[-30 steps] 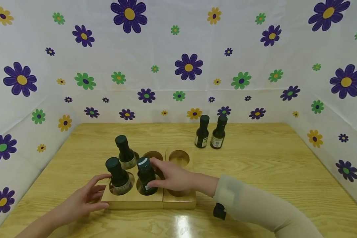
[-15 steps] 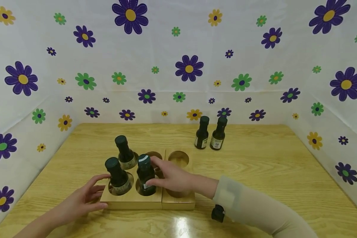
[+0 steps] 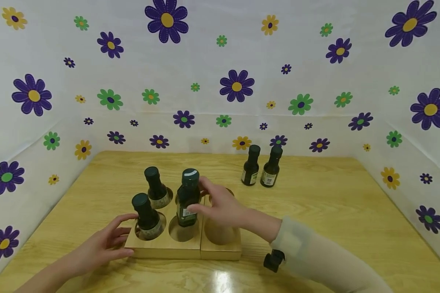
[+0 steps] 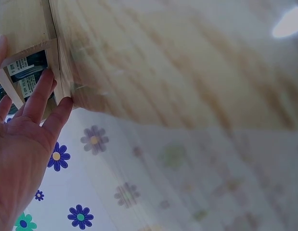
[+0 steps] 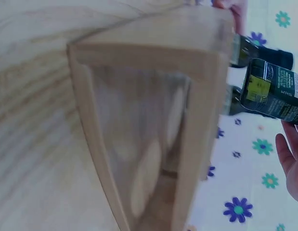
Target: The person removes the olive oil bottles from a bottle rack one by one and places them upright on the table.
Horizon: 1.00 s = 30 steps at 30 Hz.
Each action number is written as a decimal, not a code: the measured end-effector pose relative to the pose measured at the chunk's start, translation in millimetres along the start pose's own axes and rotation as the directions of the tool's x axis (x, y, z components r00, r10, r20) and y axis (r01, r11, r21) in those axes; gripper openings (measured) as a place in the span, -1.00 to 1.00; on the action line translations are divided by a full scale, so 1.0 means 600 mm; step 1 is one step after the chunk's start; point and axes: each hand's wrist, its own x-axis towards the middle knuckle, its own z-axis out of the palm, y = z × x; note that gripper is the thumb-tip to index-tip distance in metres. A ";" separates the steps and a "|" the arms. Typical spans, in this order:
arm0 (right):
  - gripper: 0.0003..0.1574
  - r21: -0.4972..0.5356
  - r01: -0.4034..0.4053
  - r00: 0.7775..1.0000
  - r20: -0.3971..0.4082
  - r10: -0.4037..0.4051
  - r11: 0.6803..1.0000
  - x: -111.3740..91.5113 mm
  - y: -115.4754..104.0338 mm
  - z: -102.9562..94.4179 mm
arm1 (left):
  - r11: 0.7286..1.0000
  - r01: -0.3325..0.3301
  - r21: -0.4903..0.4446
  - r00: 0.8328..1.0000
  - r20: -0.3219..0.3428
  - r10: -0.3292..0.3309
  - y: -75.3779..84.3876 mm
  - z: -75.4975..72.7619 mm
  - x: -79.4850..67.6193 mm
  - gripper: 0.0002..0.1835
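My right hand (image 3: pixel 225 207) holds a small dark bottle (image 3: pixel 188 199) upright by its sides, between thumb and fingers. The bottle's base is raised over the front middle hole of a wooden bottle holder (image 3: pixel 165 253); its label shows in the right wrist view, where the bottle (image 5: pixel 276 91) lies in the fingers. My left hand (image 3: pixel 95 250) rests against the holder's left end, its extended fingers (image 4: pixel 40 96) touching the wood in the left wrist view. Two dark-capped bottles stand in the left holes, one in front (image 3: pixel 146 215) and one behind (image 3: pixel 156 187).
Two more bottles, one on the left (image 3: pixel 251 169) and one on the right (image 3: pixel 270 169), stand on the wooden table (image 3: pixel 315 203) behind the holder. A flower-patterned white cloth (image 3: pixel 190 49) surrounds the table at the back and sides. The holder has a narrower right section (image 3: pixel 221 253).
My right hand has lifted the bottle up out of the front middle hole and slightly to the right and away. My left hand stays at the holder's left end.
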 end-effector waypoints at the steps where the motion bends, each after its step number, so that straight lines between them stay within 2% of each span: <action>1: -0.45 0.004 0.000 1.000 -0.022 0.000 1.000 -0.001 -0.001 -0.006 | 1.000 -0.008 0.003 1.000 0.000 0.008 0.000 0.000 0.001 -0.21; 6: -0.40 0.049 0.042 0.992 -0.120 -0.035 0.998 -0.008 -0.001 -0.038 | 1.000 -0.024 0.015 1.000 -0.001 0.024 0.000 -0.001 0.002 -0.20; 10: -0.41 0.009 0.067 0.980 -0.189 -0.064 0.998 -0.021 0.004 -0.069 | 1.000 -0.007 0.003 1.000 0.005 0.007 0.000 -0.002 0.003 -0.20; 18: -0.38 -0.083 -0.035 0.951 -0.309 0.008 0.996 -0.063 0.019 -0.133 | 1.000 0.011 -0.008 1.000 0.016 -0.011 0.000 -0.003 0.005 -0.20; 23: -0.41 -0.152 -0.114 0.927 -0.371 0.050 0.982 -0.093 0.037 -0.172 | 0.999 0.029 -0.014 0.999 0.017 -0.029 0.000 -0.002 0.003 -0.21; 30: -0.36 -0.213 -0.139 0.907 -0.419 0.038 0.967 -0.141 0.060 -0.217 | 1.000 -0.002 -0.022 1.000 0.031 0.003 -0.002 -0.003 0.003 -0.23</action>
